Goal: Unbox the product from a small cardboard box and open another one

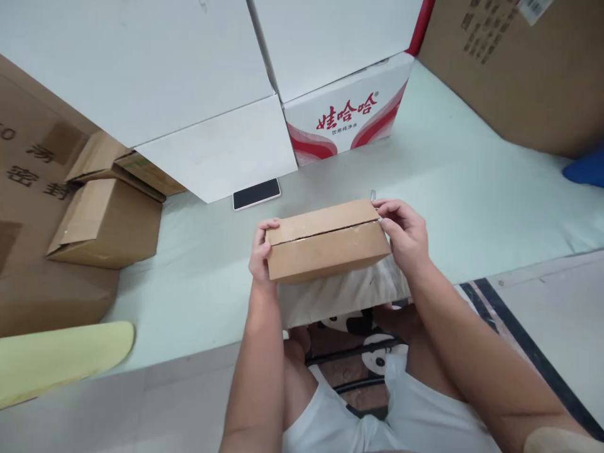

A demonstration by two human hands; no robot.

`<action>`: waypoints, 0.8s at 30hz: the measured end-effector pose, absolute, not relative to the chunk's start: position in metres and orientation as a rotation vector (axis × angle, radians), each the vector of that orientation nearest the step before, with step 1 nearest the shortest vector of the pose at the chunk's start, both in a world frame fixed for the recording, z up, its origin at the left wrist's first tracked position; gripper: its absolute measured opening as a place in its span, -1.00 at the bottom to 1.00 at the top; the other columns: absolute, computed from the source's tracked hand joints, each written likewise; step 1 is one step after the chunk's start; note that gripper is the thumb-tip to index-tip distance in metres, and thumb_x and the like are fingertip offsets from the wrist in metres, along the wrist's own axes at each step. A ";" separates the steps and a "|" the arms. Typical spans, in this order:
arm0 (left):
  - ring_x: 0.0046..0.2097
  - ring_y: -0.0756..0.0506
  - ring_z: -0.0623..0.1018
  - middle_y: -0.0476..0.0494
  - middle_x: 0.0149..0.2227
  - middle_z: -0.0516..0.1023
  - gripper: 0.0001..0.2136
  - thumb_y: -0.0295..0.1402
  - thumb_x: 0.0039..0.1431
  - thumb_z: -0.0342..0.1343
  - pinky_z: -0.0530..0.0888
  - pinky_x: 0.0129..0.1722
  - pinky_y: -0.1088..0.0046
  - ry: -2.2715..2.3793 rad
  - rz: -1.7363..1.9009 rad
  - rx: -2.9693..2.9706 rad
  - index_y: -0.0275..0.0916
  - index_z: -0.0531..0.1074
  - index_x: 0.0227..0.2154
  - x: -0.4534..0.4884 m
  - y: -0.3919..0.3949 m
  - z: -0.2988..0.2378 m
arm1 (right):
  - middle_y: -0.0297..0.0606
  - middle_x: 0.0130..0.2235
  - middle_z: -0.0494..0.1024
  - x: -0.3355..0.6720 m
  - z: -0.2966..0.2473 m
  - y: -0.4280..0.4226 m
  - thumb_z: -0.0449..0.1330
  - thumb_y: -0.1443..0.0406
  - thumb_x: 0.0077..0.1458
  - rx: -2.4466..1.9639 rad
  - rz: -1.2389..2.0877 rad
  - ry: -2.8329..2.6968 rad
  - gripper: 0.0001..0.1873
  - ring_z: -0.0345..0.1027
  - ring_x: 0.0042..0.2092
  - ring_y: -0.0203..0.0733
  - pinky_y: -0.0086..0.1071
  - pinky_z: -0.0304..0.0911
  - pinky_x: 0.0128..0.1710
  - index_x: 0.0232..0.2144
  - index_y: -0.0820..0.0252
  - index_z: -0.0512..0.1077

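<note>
A small brown cardboard box [330,248] is between my two hands, at the front edge of the pale green surface. Along its upper side runs a dark slit where the flap [325,220] meets the front panel. My left hand [262,250] grips the left end, fingers over the top corner and thumb on the side. At the right end, my right hand [404,231] holds the upper corner by the slit, its thumb and fingers bent around the edge. What is inside the box is hidden.
Behind the box lies a phone [257,194] with a dark screen. White cartons [221,148] and a red-and-white carton [349,119] stand at the back. Brown boxes [113,220] are at left, a large brown carton [519,82] at right. A yellow rounded object [66,358] juts in lower left.
</note>
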State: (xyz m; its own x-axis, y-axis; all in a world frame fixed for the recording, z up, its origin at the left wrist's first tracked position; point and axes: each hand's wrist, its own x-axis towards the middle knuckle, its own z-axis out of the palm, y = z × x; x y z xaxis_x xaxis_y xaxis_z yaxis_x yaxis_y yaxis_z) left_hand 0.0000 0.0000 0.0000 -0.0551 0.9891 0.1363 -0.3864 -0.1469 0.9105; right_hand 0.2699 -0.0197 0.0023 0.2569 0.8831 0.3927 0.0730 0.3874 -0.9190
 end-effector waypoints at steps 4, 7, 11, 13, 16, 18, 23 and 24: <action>-0.04 -0.24 0.52 -0.16 -0.12 0.52 -0.65 -0.08 -0.14 0.18 0.47 -0.01 0.25 0.847 1.506 0.992 -0.16 0.49 -0.29 -0.001 0.001 -0.001 | -0.24 -0.13 0.59 0.269 0.002 -0.021 0.19 0.38 0.01 -0.998 0.695 -1.202 -0.92 0.50 0.13 -0.01 -0.06 0.38 0.15 -0.45 0.09 0.37; 0.01 -0.27 0.52 -0.18 -0.12 0.54 -0.66 -0.10 -0.14 0.15 0.45 0.06 0.22 0.862 1.517 0.997 -0.17 0.50 -0.30 -0.001 0.001 -0.002 | -0.25 -0.15 0.56 0.269 0.002 -0.021 0.17 0.43 -0.05 -0.987 0.690 -1.210 -0.87 0.50 0.14 0.03 -0.03 0.37 0.16 -0.51 0.10 0.33; -0.02 -0.24 0.52 -0.17 -0.12 0.53 -0.67 -0.14 -0.11 0.16 0.46 0.02 0.26 0.876 1.566 1.028 -0.16 0.51 -0.27 0.001 -0.002 -0.001 | -0.21 -0.08 0.61 0.269 0.003 -0.021 0.17 0.39 -0.02 -0.990 0.693 -1.205 -0.91 0.51 0.10 0.01 -0.01 0.37 0.15 -0.48 0.09 0.38; -0.07 -0.21 0.54 -0.16 -0.11 0.53 -0.65 -0.10 -0.09 0.20 0.48 -0.04 0.29 0.875 1.564 1.030 -0.15 0.51 -0.23 0.001 -0.003 -0.001 | -0.20 -0.01 0.63 0.268 0.003 -0.022 0.21 0.34 0.02 -0.985 0.715 -1.198 -0.96 0.51 0.09 0.00 -0.03 0.40 0.14 -0.44 0.08 0.42; -0.14 -0.16 0.54 -0.13 -0.13 0.52 -0.59 -0.04 -0.09 0.27 0.49 -0.10 0.34 0.888 1.542 1.028 -0.14 0.49 -0.19 0.001 -0.002 -0.002 | -0.18 0.09 0.64 0.266 0.004 -0.024 0.27 0.16 0.12 -0.962 0.745 -1.187 -0.87 0.50 0.15 0.02 -0.04 0.41 0.16 -0.31 0.04 0.49; -0.16 -0.13 0.54 -0.11 -0.15 0.52 -0.56 -0.03 -0.09 0.29 0.48 -0.14 0.37 0.900 1.531 1.027 -0.13 0.49 -0.16 -0.001 -0.001 -0.003 | -0.17 0.15 0.61 0.264 0.004 -0.025 0.26 0.02 0.16 -0.943 0.772 -1.177 -0.73 0.47 0.21 0.04 -0.01 0.38 0.23 -0.20 0.02 0.53; -0.22 -0.09 0.54 -0.06 -0.16 0.53 -0.53 -0.08 -0.18 0.36 0.48 -0.22 0.43 0.890 1.515 0.977 -0.08 0.50 -0.14 -0.002 0.001 -0.005 | -0.19 0.22 0.57 0.261 0.000 -0.025 0.25 -0.08 0.18 -0.932 0.841 -1.132 -0.61 0.44 0.27 0.05 0.02 0.31 0.31 -0.12 0.00 0.56; -0.22 -0.09 0.54 -0.06 -0.16 0.54 -0.52 -0.08 -0.19 0.37 0.48 -0.23 0.43 0.886 1.522 0.968 -0.07 0.51 -0.15 -0.002 0.001 -0.006 | -0.19 0.23 0.56 0.261 0.000 -0.025 0.24 -0.08 0.18 -0.939 0.849 -1.129 -0.61 0.44 0.27 0.05 0.02 0.31 0.31 -0.11 0.00 0.56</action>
